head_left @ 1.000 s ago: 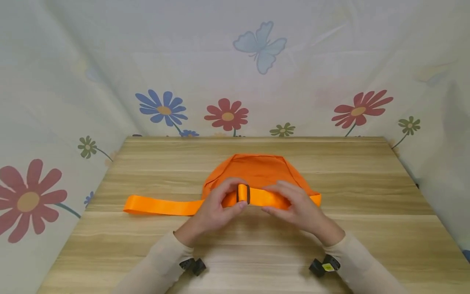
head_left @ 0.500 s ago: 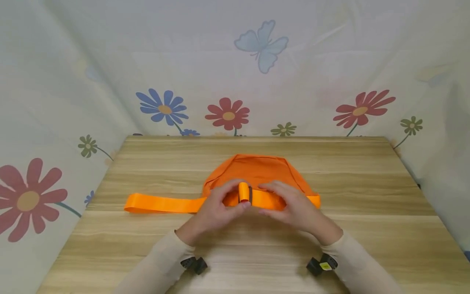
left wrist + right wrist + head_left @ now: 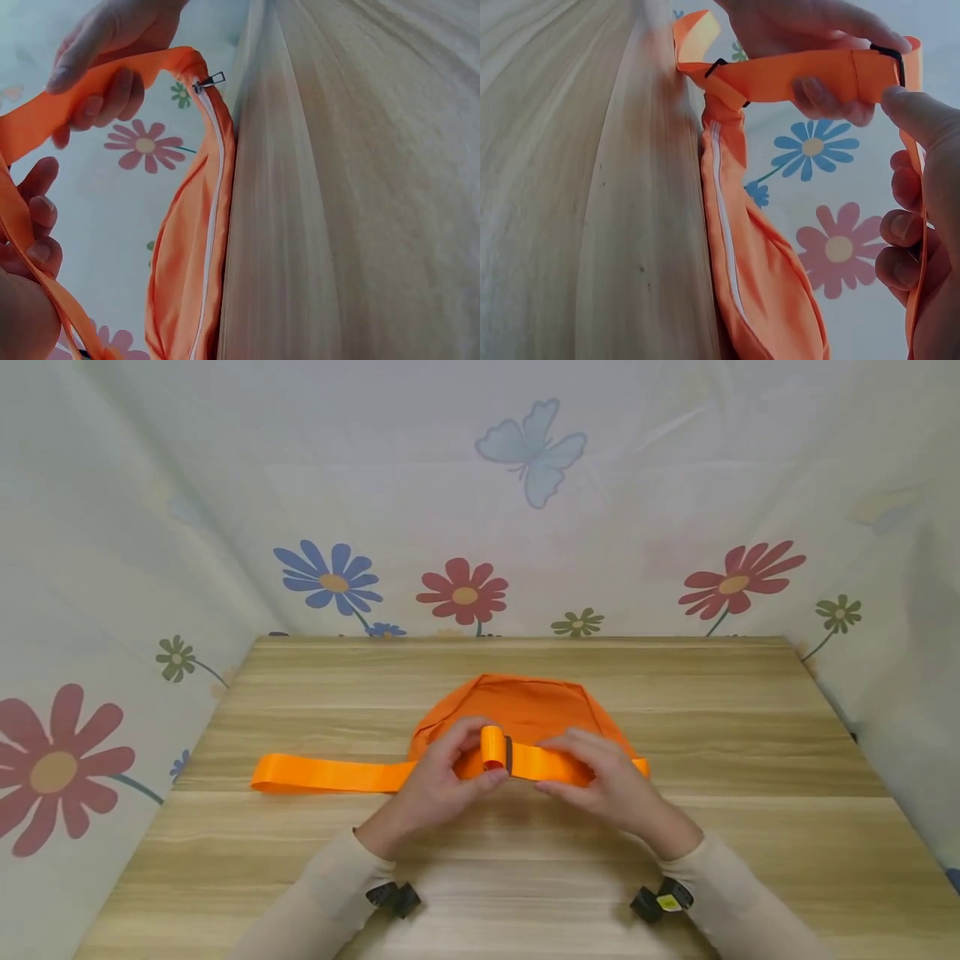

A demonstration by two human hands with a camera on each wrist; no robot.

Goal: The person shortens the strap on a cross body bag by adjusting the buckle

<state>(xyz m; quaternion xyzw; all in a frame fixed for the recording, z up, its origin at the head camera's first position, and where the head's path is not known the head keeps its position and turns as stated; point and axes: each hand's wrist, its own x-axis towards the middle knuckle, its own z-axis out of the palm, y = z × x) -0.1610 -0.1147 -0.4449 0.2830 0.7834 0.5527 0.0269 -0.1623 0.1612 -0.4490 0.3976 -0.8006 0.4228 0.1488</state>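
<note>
Leading in twd. the orange bag (image 3: 532, 703) from its near side: L sleeve (image 3: 315, 893) & R sleeve (image 3: 750, 893), each w/ a black wrist unit, L (image 3: 393, 899) & R (image 3: 663, 900); the R one bears a yellow label. Next, just on the near side of the bag's L half: L hand (image 3: 442, 785), thumb & fingers pinching the orange strap (image 3: 551, 766) by the black buckle (image 3: 509, 755). Before the bag's R half: R hand (image 3: 611, 785), thumb & fingers curled round the same strap. Btw. the hands, before the bag's middle, a short strap loop (image 3: 492, 747) stands up at the buckle. L of the bag: strap tail (image 3: 330, 775), lying folded on the tabletop (image 3: 480, 893). The bag itself rests on this wood-grain top. R wrist view: white zipper (image 3: 726, 225) along the bag's edge; 2nd black slider (image 3: 716, 67) nr. the bag's L end. L wrist view: metal zip pull (image 3: 217, 78) at the bag's R end. Farthest, beyond the bag: pale backdrop (image 3: 375, 443) w/ printed red flower (image 3: 462, 593), blue flower (image 3: 333, 582) & butterfly (image 3: 534, 452).
</note>
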